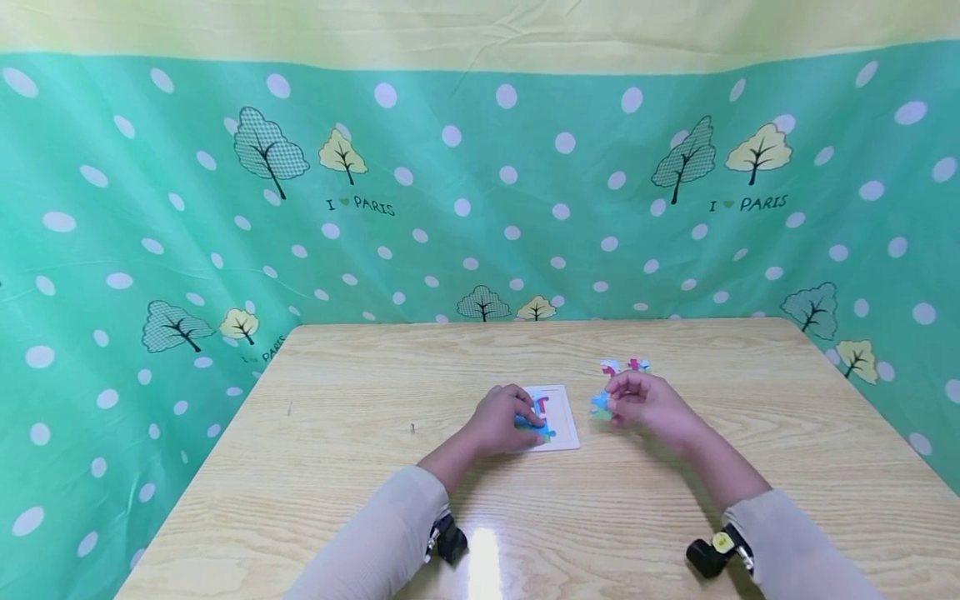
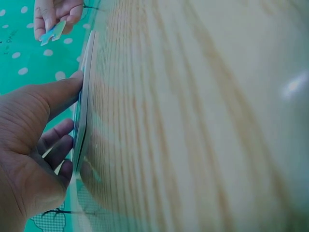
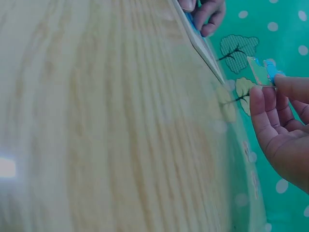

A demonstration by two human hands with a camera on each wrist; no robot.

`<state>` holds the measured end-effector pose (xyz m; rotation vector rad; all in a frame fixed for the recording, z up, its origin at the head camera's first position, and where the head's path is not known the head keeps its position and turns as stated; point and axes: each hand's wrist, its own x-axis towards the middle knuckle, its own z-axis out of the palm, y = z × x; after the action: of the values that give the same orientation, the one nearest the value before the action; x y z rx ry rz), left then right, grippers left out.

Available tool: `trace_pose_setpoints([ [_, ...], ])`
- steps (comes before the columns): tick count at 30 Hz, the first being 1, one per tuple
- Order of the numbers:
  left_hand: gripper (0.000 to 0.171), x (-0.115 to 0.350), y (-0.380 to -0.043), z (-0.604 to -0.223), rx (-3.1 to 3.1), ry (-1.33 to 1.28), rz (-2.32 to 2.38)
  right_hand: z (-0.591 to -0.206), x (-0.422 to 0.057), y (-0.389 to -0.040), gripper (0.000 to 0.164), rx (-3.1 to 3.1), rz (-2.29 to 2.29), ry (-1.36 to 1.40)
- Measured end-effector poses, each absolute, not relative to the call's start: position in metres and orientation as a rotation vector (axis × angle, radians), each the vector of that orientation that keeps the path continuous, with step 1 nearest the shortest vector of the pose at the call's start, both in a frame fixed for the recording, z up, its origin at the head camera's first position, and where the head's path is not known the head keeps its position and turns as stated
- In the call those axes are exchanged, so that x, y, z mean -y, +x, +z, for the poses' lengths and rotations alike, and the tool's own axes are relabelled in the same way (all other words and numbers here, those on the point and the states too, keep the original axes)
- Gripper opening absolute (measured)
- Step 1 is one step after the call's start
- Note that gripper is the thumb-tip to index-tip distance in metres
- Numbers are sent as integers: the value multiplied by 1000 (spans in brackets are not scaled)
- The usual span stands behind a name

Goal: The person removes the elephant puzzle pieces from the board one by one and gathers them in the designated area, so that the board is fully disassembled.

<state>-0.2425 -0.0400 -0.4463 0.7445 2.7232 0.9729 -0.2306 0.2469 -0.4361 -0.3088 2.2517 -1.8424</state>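
My right hand (image 1: 651, 407) pinches a blue and green jigsaw piece (image 1: 601, 403) between thumb and fingers, held up to the right of the puzzle board. In the right wrist view the piece (image 3: 263, 72) shows a green face with a blue edge. My left hand (image 1: 504, 421) rests on the white-framed puzzle board (image 1: 566, 423), its thumb and fingertips touching the board's face. Blue and red pieces (image 1: 542, 406) lie inside the frame, partly hidden under that hand. From the left wrist the board (image 2: 87, 106) appears edge-on, flat on the table.
Several loose jigsaw pieces (image 1: 633, 365), red, white and blue, lie on the wooden table (image 1: 360, 383) beyond my right hand. A green dotted curtain (image 1: 420, 200) hangs behind the table. Black wrist cameras (image 1: 450, 540) are strapped at both sleeves.
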Motion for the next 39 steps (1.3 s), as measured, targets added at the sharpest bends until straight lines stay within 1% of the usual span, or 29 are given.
trace_pose_setpoints([
  [3, 15, 40, -242, -447, -2723, 739, 970, -435, -253, -231, 25, -2255, -1857, -294],
  [19, 15, 38, -242, -448, -2726, 728, 953, -431, -287, -232, 26, -2338, -1928, -249],
  [28, 15, 39, -243, -449, -2732, 740, 953, -431, -304, -237, 19, -2318, -2012, -170],
  [35, 15, 40, -243, -448, -2733, 738, 961, -431, -317, -242, 23, -2353, -2001, -75],
  [39, 15, 40, -243, -448, -2734, 745, 960, -430, -323, -244, 20, -2314, -2042, -57],
])
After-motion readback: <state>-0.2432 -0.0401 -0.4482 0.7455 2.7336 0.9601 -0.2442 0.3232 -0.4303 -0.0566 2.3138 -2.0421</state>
